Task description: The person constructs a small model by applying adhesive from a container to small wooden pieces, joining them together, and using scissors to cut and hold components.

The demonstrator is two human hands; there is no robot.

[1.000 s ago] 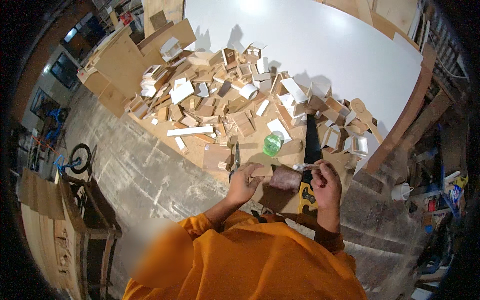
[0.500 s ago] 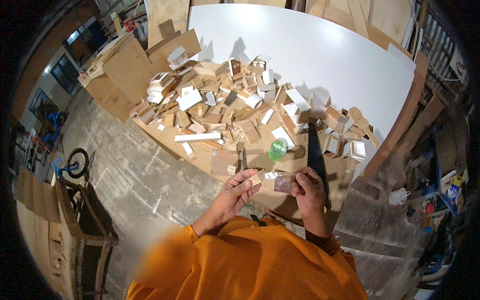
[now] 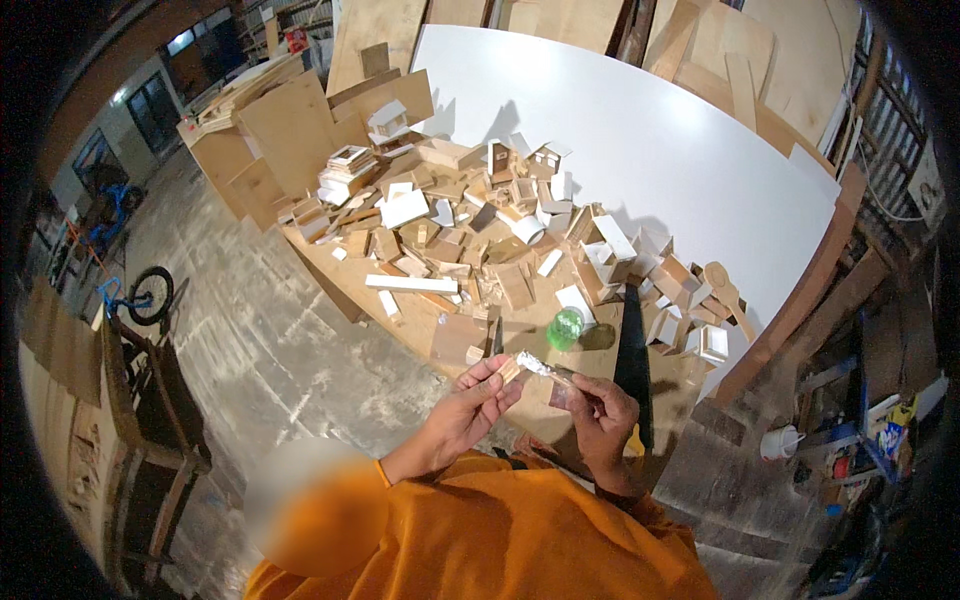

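My left hand (image 3: 465,410) grips a small light wooden piece (image 3: 510,371) between thumb and fingers. In my right hand (image 3: 602,418) is a thin stick (image 3: 555,373) whose white, glossy tip (image 3: 532,363) is at that piece's upper end. Just beyond them stand a green container (image 3: 565,328) and, to its left, a narrow dark tool (image 3: 496,338). A reddish-brown piece (image 3: 560,398) lies under the stick, partly hidden. A saw (image 3: 634,360) with a yellow handle lies right of my right hand, on the wooden worktop (image 3: 670,400).
Piled wood offcuts and small boxes (image 3: 450,230) cover the worktop before a white board (image 3: 720,170). Leaning panels (image 3: 280,140) stand at back left. A bicycle (image 3: 140,300) and wooden frame (image 3: 110,440) are at left; a white bucket (image 3: 780,443) is at right.
My hands have come closer together, bringing the stick's white tip onto the small wooden piece. The view has shifted, so the worktop sits lower in the frame.
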